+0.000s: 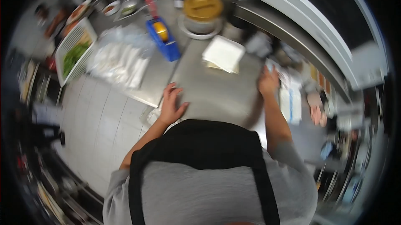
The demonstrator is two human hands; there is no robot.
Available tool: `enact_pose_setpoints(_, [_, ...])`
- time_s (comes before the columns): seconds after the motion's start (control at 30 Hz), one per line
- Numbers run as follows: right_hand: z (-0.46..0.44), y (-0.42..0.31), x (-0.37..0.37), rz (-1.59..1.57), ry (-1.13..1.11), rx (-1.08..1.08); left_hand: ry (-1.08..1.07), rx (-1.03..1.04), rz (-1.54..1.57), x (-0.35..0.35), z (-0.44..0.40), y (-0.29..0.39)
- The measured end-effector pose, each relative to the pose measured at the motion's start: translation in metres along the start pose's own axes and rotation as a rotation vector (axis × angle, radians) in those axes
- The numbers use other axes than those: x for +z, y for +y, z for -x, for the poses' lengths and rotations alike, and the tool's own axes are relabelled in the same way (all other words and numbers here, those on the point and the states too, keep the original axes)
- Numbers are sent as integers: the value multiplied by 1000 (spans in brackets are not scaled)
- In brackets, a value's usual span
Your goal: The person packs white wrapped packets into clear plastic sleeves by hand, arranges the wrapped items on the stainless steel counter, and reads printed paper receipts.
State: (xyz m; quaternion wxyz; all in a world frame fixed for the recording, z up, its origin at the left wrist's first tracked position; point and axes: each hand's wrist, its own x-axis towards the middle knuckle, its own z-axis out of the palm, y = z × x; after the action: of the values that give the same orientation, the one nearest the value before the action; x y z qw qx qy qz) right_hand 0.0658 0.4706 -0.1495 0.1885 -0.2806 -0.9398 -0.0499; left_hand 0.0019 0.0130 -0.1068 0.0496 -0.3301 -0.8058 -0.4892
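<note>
Bluish-white crumpled cloth (270, 64) lies at the fingertips of the right hand (268, 81), toward the right side of the stainless-steel counter (221, 95); blur hides whether that hand grips it or merely touches it. Apart from it, the left hand (170, 106) is at the counter's near left, fingers spread and holding nothing, though whether they rest on the steel cannot be told. Just beside the right forearm lies a white towel (285, 104) with a blue stripe. Between the hands and farther back sits a stack of white square sheets (224, 53), yellowish ones showing underneath. Beyond that stands a tub with a mustard-yellow lid (203, 6). Left of the stack is a blue tape dispenser (170, 50) with a yellow roll, and next to it a clear plastic bag (144, 39) with white rolled pieces. Farther left, a white slatted basket (72, 37) contains green leaves (78, 56), near another person (56, 24) at the upper left.
</note>
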Motion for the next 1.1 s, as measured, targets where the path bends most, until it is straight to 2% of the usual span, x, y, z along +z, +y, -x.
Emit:
enact_pose_setpoints(0.07, [2,-12,-22,36,-1,18,55,-66,128,-9,0,0])
enact_pose_setpoints(0.13, [5,-25,-43,55,41,86,199,-54,10,-31,-3,-8])
enact_pose_setpoints(0.2, [12,-35,-58,-36,365,-86,334,-81,-119,-56,-10,-24])
enact_pose_setpoints(0.3, [29,-61,-79,-395,339,-285,563,-109,-359,-114,-27,-49])
enact_pose_setpoints(0.4, [47,-85,-61,-777,-34,-367,712,-146,-545,-168,-51,-68])
enact_pose_setpoints(0.5, [58,-115,-61,-631,5,-495,789,-151,-612,-215,-78,-105])
enact_pose_setpoints(0.6, [57,-117,-57,-742,-22,-416,1088,-487,-590,-257,-97,-153])
enact_pose_setpoints(0.7, [59,-116,-58,-707,-51,-416,1323,-973,-159,-282,-98,-206])
enact_pose_setpoints(0.77, [59,-118,-61,-673,-55,-409,1281,-1023,-125,-290,-81,-242])
enact_pose_setpoints(0.8, [59,-119,-62,-656,-56,-399,1259,-1044,-107,-292,-82,-240])
enact_pose_setpoints(0.9, [59,-122,-65,-626,-59,-375,1270,-904,17,-291,-82,-232])
enact_pose_setpoints(1.0, [59,-125,-66,-605,-59,-362,1259,-824,-149,-302,-83,-253])
enact_pose_setpoints(1.1, [59,-125,-68,-591,-52,-357,1177,-832,-528,-300,-90,-213])
